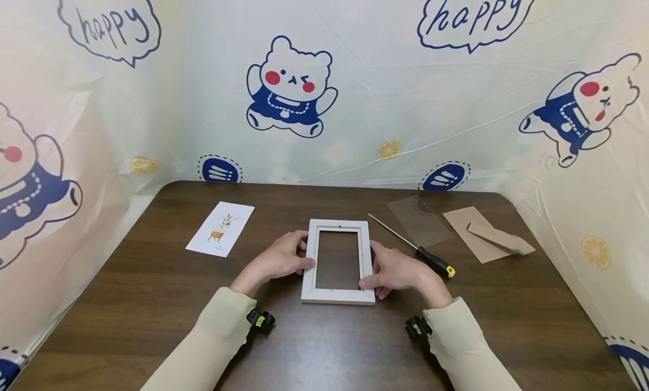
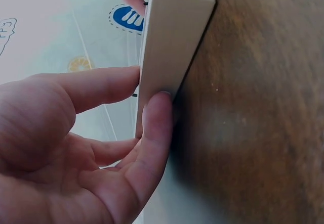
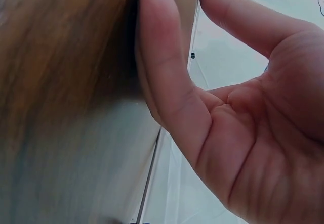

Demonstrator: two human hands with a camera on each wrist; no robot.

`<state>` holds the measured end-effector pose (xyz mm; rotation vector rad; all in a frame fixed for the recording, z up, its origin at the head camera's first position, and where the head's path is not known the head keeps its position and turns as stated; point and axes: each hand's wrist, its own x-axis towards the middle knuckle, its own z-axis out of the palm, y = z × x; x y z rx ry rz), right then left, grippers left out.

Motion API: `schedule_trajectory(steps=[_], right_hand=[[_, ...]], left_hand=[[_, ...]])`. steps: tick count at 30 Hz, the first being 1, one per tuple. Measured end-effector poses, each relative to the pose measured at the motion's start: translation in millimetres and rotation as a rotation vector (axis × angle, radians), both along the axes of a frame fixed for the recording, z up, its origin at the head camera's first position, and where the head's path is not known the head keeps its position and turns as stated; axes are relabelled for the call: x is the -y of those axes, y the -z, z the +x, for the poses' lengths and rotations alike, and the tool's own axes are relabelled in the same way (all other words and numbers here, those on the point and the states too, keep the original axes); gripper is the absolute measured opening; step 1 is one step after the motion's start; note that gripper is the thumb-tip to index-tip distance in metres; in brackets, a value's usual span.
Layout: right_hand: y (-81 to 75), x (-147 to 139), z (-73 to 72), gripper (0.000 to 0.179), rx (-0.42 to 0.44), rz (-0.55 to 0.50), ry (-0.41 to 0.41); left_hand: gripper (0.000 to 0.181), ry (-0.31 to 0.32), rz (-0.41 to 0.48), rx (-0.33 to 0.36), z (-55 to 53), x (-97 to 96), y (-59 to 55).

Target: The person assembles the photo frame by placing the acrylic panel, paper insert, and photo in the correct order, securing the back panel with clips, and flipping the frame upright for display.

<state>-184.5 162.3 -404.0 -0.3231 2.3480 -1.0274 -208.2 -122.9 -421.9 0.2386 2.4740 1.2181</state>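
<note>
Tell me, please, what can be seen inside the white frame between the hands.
Through the opening of the white frame, the brown tabletop shows. Whatever lies under the frame's border is covered and cannot be seen.

Frame between left fingers and right fingers. On the surface: card left of the left fingers; screwdriver right of and beyond the right fingers; sheet farther beyond them; board farthest right, strip upon it.

The left sleeve and right sleeve are long, plain, pale cream. The left wrist camera and right wrist camera are 2 small black boxy units with yellow-green markings.
</note>
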Motion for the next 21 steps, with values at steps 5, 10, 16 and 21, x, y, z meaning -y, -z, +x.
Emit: schedule_trajectory(steps=[5, 10, 16, 21], right_hand=[[-0.7, 2.2, 1.5, 0.085, -0.012, 0.008, -0.01], [-1.5, 6.4, 1.5, 0.083, -0.03, 0.032, -0.021], [-2.5, 7.3, 2.5, 0.081, -0.034, 0.056, -0.026], [-2.7, 6.8, 2.8, 0.082, -0.035, 0.064, -0.027]], left_hand=[[0.072, 0.021, 0.024, 0.011, 0.7, 2.1, -1.1], [0.07, 0.025, 0.037, 0.021, 0.5, 7.0, -1.6], [0.071, 0.042, 0.039, 0.016, 1.6, 7.7, -2.4], [0.071, 0.044, 0.032, 0.015, 1.7, 6.5, -3.2]])
